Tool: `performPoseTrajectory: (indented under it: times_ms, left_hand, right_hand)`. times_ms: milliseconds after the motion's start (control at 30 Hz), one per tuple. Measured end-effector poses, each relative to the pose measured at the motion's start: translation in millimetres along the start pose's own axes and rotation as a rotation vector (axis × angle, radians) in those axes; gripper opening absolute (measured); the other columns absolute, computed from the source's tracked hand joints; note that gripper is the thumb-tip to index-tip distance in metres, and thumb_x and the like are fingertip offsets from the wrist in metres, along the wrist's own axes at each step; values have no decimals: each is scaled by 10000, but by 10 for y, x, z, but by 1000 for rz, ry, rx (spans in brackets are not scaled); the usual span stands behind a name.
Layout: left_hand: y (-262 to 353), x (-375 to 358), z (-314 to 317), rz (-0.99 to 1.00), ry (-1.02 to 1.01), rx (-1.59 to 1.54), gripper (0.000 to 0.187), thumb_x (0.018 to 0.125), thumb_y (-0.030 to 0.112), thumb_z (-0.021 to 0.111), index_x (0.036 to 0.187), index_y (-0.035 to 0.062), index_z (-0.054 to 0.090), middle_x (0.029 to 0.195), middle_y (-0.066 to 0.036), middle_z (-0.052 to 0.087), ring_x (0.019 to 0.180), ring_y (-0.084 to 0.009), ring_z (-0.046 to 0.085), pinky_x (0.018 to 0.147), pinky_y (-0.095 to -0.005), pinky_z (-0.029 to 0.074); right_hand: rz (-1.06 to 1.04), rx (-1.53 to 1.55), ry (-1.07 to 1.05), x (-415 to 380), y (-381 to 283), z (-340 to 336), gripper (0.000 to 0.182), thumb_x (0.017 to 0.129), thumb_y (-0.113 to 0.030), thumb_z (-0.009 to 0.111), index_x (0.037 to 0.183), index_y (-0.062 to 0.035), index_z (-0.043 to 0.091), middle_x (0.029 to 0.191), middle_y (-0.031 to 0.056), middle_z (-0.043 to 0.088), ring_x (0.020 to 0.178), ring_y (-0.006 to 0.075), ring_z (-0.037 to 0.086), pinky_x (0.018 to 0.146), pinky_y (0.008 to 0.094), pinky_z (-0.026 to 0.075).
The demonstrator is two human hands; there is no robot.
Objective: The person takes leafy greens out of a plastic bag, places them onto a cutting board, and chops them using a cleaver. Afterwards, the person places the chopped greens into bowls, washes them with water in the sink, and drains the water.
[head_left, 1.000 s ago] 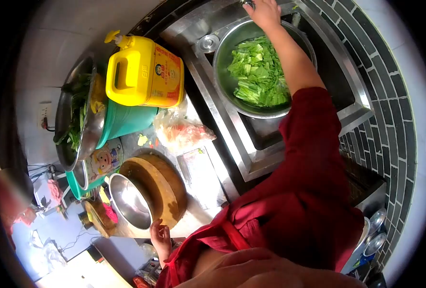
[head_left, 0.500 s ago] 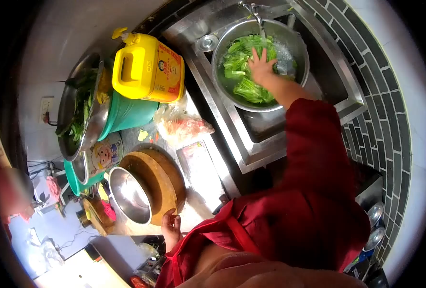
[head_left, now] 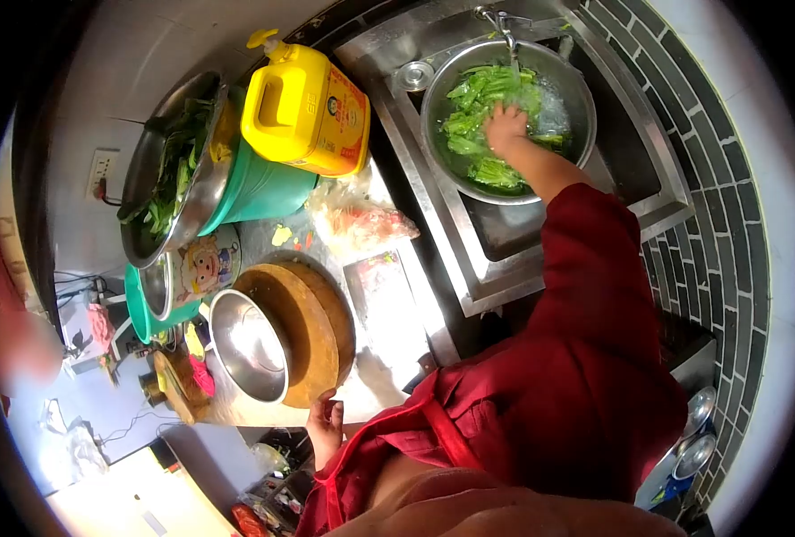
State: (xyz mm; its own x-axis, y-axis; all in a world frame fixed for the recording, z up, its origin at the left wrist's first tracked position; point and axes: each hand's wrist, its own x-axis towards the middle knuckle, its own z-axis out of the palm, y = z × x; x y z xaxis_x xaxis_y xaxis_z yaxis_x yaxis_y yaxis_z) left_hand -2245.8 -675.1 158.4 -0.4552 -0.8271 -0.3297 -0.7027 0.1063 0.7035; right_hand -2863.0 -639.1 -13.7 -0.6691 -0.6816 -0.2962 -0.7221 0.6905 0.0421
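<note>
**Hand in the Greens Under the Tap**

While water ran from the tap, the steel basin sat in the sink; chopped greens filled it; the right hand pressed flat, fingers released, onto them; the left hand rested open, grasping nothing, beside the wooden board.

Green leaves in silver basin; yellow jug, orange label; teal pot; brown round board; red sleeve; grey brick-pattern wall.

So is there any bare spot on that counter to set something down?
Little. One bare strip of counter lies between the round chopping board and the sink rim. Elsewhere it's crowded: yellow jug, plastic bag, teal pots, steel bowl.
</note>
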Motion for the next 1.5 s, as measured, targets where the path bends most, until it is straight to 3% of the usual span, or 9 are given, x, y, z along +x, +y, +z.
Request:
performPoseTrajectory:
  times_ms: [267, 467, 533, 733, 900, 1133, 1267, 1400, 1500]
  left_hand:
    - [14, -1, 21, -31, 3, 2, 257, 855, 77, 569, 1092, -11, 523, 859, -59, 584, 770, -113, 530, 731, -230, 424]
    - [-72, 135, 91, 19, -45, 57, 265, 854, 68, 563, 1104, -9, 520, 842, -48, 582, 740, -117, 528, 717, -228, 425]
    - [-123, 176, 126, 27, -48, 49, 268, 854, 66, 561, 1108, -9, 519, 835, -42, 580, 739, -115, 527, 718, -227, 424]
    - [-72, 236, 100, 55, -74, -30, 278, 859, 80, 564, 1118, -7, 516, 836, -32, 575, 763, -97, 519, 713, -218, 419]
    - [-93, 105, -15, -28, -69, -13, 276, 868, 94, 563, 1120, -8, 513, 858, -27, 572, 791, -98, 517, 747, -213, 411]
    - [-2, 71, -18, -76, -79, -42, 280, 865, 89, 565, 1118, -17, 510, 870, -39, 569, 796, -100, 510, 749, -219, 411]
    - [-211, 92, -1, -26, -30, -134, 284, 869, 87, 556, 1125, -25, 503, 868, -37, 558, 800, -104, 504, 761, -220, 406]
    - [-144, 43, -37, -117, -86, -68, 281, 871, 93, 553, 1120, -29, 504, 997, -78, 571, 868, -125, 522, 804, -237, 409]
    - [-146, 43, -11, -111, -63, -96, 276, 871, 95, 553, 1115, -26, 508, 1027, -88, 573, 882, -135, 534, 819, -244, 410]
  right_hand:
    - [-61, 566, 146, 314, 523, -189, 391, 732, -177, 640, 1115, -120, 580, 1118, 147, 572, 991, 300, 560, 855, 367, 444]
    - [-143, 289, -345, -666, 74, -543, 888, 777, -427, 607, 1417, -196, 36, 1435, 232, -93, 1270, 531, 66, 978, 657, 195]
    - [-151, 37, -435, -637, -55, -301, 925, 758, -491, 605, 1420, -192, 31, 1453, 182, -85, 1284, 502, 69, 943, 699, 194]
    - [13, -598, -301, -188, -449, 169, 805, 750, -367, 644, 1392, -104, 237, 1462, 138, 97, 1287, 488, 102, 922, 667, 253]
    - [-198, -4, -261, -97, 34, -136, 599, 726, -280, 657, 1259, -77, 474, 1352, 152, 313, 1204, 421, 317, 894, 648, 276]
    - [-350, -24, -300, -192, 46, -240, 624, 734, -265, 643, 1283, -58, 429, 1394, 186, 229, 1241, 415, 261, 927, 605, 264]
    - [-44, -351, -52, -269, -223, -8, 564, 724, -176, 643, 1258, -126, 467, 1360, 139, 317, 1261, 323, 295, 886, 632, 296]
    - [-333, 125, -79, 98, 300, 47, 577, 694, -76, 623, 1239, -203, 486, 1299, 174, 380, 1154, 287, 441, 877, 435, 416]
    - [-91, 429, -141, 154, 320, -243, 553, 709, -33, 585, 1231, -189, 488, 1265, 147, 426, 1050, 271, 515, 819, 364, 446]
